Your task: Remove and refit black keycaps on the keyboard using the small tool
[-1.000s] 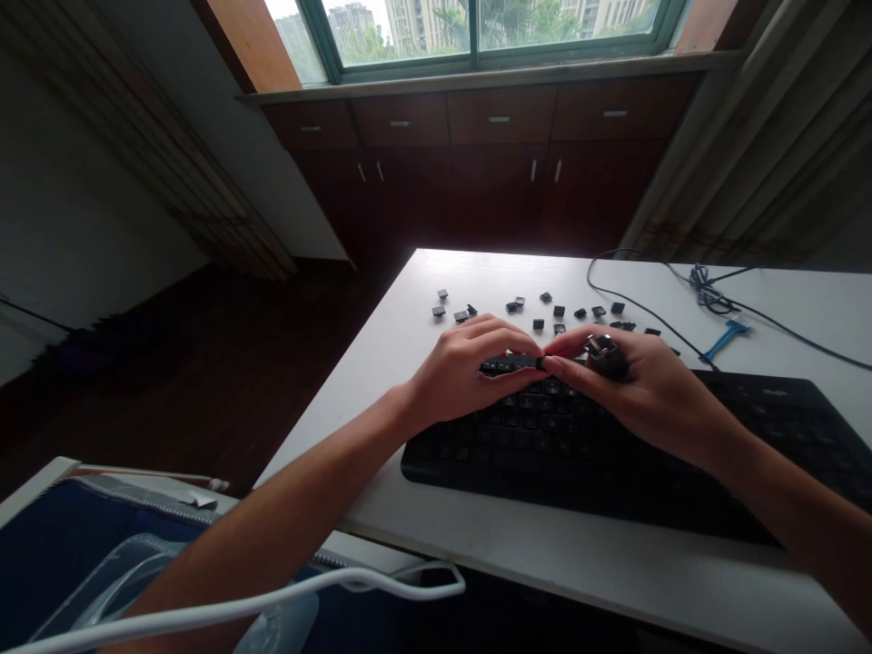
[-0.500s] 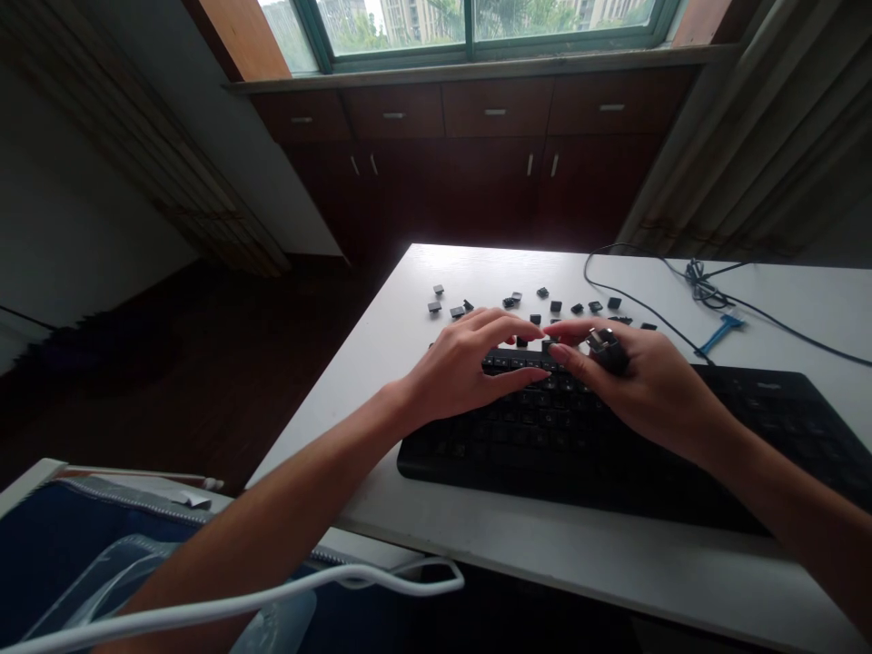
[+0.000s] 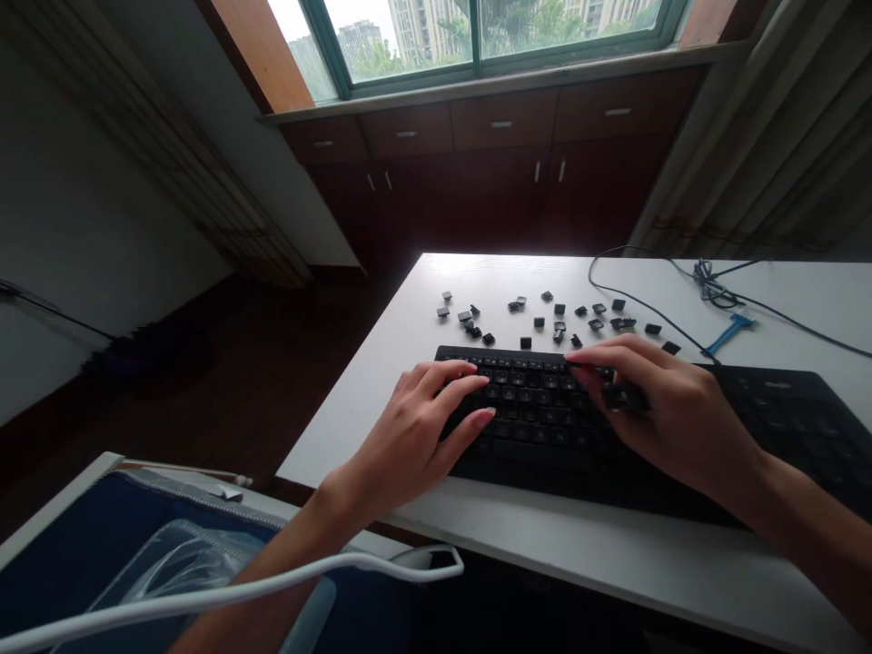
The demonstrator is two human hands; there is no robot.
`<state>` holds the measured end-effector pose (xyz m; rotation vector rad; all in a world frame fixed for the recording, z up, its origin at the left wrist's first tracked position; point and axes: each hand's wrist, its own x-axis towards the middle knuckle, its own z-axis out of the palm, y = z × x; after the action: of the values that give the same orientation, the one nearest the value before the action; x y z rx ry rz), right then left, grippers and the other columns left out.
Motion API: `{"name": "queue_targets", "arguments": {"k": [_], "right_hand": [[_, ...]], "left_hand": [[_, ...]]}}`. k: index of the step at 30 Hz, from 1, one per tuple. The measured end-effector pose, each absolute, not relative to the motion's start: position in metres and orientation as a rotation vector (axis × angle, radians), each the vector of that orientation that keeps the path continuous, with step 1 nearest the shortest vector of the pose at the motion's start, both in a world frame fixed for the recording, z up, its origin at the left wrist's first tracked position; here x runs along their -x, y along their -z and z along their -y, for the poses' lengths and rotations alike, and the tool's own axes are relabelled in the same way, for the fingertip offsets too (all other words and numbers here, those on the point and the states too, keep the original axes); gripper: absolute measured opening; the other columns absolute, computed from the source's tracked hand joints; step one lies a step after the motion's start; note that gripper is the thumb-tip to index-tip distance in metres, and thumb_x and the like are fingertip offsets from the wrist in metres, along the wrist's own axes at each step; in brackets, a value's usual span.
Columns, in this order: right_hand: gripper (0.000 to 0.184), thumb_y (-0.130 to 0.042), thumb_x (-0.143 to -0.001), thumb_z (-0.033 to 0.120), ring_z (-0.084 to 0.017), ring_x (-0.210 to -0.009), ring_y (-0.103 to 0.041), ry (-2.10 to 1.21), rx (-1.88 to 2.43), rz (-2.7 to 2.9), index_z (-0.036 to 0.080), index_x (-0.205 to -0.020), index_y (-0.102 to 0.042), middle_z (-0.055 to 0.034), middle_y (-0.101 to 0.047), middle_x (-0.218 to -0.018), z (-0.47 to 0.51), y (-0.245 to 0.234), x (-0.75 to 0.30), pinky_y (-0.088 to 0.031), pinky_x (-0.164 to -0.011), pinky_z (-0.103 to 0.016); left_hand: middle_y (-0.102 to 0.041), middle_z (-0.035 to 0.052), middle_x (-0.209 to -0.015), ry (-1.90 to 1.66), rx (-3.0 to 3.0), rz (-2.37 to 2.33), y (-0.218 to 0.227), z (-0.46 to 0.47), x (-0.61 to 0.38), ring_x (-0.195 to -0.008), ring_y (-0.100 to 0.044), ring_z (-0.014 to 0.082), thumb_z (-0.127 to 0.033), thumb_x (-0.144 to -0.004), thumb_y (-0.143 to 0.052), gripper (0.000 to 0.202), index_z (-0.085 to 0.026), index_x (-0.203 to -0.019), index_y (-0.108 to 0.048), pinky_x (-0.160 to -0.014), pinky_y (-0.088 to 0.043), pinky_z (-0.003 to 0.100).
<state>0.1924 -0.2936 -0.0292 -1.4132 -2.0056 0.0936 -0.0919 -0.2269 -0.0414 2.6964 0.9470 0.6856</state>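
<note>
On a white table (image 3: 381, 381), a black keyboard (image 3: 538, 418) lies within easy reach; my left hand (image 3: 417, 429) is loosely spread over it, my right hand (image 3: 671, 413) cradles a dark object (image 3: 625, 397), apparently freeing the fingertips (image 3: 580, 355); loose keys (image 3: 539, 322) sit beyond.

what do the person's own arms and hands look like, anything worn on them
The left hand and right hand are both bare, with slender fingers and no gloves or visible rings. The left forearm and right forearm are slim, with no sleeve, watch or bracelet showing; the upper arms are out of view.
</note>
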Motion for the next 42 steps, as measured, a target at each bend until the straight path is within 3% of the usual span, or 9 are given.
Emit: {"name": "queue_targets", "arguments": {"k": [8,18,27,36,42], "right_hand": [[0.055,-0.056,-0.078,0.0,-0.018,-0.089,-0.071,-0.078,1.35,2.063,0.026,-0.126,-0.059,-0.0026,-0.068,-0.117,0.294,0.036,-0.193,-0.058,-0.08,-0.03],[0.062,-0.055,-0.076,-0.004,-0.016,-0.091,-0.07,-0.097,1.37,2.048,0.027,-0.13,-0.059,-0.0013,-0.067,-0.117,0.295,0.037,-0.191,-0.056,-0.082,-0.028],[0.058,-0.053,-0.078,-0.003,-0.017,-0.096,-0.07,-0.185,1.392,2.081,0.027,-0.127,-0.06,-0.0014,-0.069,-0.12,0.297,0.036,-0.182,-0.055,-0.083,-0.028],[0.034,-0.06,-0.085,0.012,-0.023,-0.095,-0.072,-0.489,1.532,2.076,0.026,-0.114,-0.066,-0.0006,-0.075,-0.108,0.293,0.032,-0.147,-0.055,-0.081,-0.035],[0.015,-0.063,-0.089,0.024,-0.023,-0.088,-0.07,-0.571,1.69,1.987,0.027,-0.098,-0.074,-0.0005,-0.076,-0.098,0.282,0.027,-0.141,-0.054,-0.081,-0.036]], "left_hand": [[-0.049,0.0156,-0.144,-0.648,-2.794,-1.103,0.054,0.274,0.086,-0.133,-0.045,0.0331,-0.037,-0.097,-0.059,0.047,-0.019,-0.14,-0.054,-0.11,-0.039,0.05],[-0.046,0.0132,-0.147,-0.675,-2.77,-1.28,0.058,0.282,0.07,-0.129,-0.046,0.0336,-0.036,-0.099,-0.056,0.04,-0.032,-0.138,-0.06,-0.103,-0.039,0.052],[-0.048,0.0141,-0.145,-0.692,-2.767,-1.278,0.059,0.282,0.07,-0.127,-0.048,0.0327,-0.039,-0.098,-0.057,0.046,-0.025,-0.142,-0.055,-0.103,-0.038,0.051],[-0.052,0.0135,-0.142,-0.771,-2.688,-1.273,0.061,0.282,0.071,-0.129,-0.048,0.0309,-0.037,-0.096,-0.061,0.046,-0.019,-0.139,-0.055,-0.106,-0.037,0.049],[-0.06,0.0091,-0.131,-0.883,-2.577,-1.179,0.054,0.27,0.073,-0.122,-0.053,0.025,-0.027,-0.097,-0.059,0.031,-0.021,-0.128,-0.063,-0.103,-0.042,0.044]]}}
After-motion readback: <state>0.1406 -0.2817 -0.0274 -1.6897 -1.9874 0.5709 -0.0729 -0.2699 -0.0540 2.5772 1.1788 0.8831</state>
